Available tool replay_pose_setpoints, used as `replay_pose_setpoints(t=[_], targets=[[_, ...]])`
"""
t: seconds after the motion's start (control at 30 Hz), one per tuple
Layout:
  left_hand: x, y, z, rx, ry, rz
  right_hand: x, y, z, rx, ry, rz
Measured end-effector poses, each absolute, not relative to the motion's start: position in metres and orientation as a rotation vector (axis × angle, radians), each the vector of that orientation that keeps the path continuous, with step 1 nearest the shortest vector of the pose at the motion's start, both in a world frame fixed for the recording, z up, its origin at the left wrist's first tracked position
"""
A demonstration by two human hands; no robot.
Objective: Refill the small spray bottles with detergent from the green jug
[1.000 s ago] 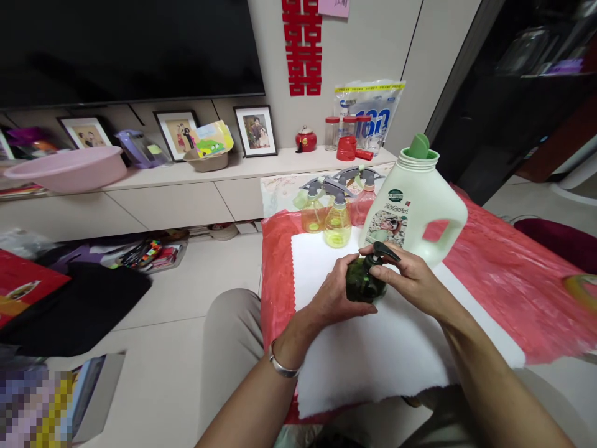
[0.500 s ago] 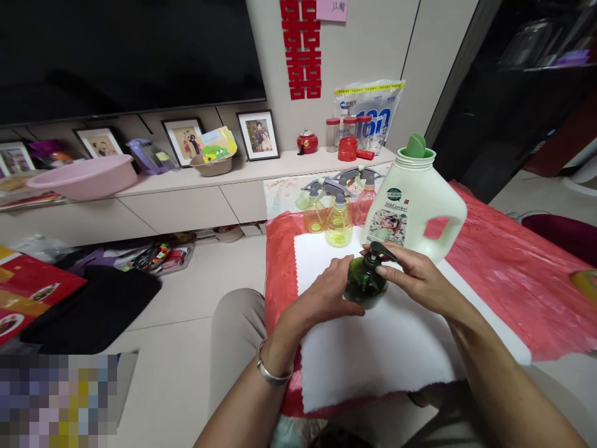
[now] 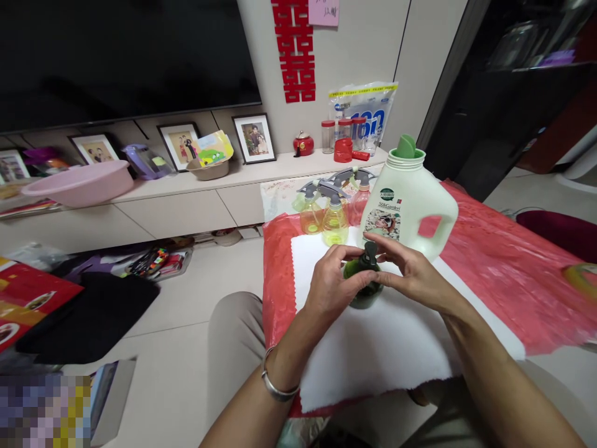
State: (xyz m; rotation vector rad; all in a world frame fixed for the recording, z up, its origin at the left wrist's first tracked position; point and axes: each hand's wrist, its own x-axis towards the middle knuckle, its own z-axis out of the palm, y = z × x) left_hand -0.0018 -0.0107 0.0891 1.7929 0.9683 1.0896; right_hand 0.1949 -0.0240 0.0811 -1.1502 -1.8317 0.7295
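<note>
A dark green pump bottle [image 3: 365,301] with a black pump head [image 3: 370,252] stands on a white cloth [image 3: 373,354] in front of me. My left hand [image 3: 330,281] is wrapped round its left shoulder, thumb across the front near the collar. From the right, my right hand [image 3: 415,274] closes on the neck below the pump head, its thumb meeting the left one. The fingertips behind the bottle are partly hidden. Just behind stands a large pale green detergent jug [image 3: 410,199] with a green cap [image 3: 406,146] set in its mouth.
Several spray bottles with grey triggers, one a yellow spray bottle [image 3: 335,224], stand behind the cloth. Red plastic sheeting [image 3: 494,280] covers the table. A low cabinet [image 3: 186,202] along the wall holds a pink basin [image 3: 79,183], picture frames and red-lidded jars [image 3: 328,137].
My left hand has moved up to the bottle's neck. My right hand has shifted from the pump head's side to the collar. The pump nozzle has turned from pointing right to facing me.
</note>
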Motion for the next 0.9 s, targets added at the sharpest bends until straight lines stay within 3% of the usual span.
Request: replay_pose_setpoints(t=[0.3, 0.9], targets=[[0.013, -0.009, 0.086, 1.809, 1.166, 1.169, 0.193, -0.026, 0.082, -1.167, -1.836, 0.688], [0.008, -0.011, 0.078, 1.752, 1.059, 1.152, 0.196, -0.024, 0.079, -1.106, -1.812, 0.744]])
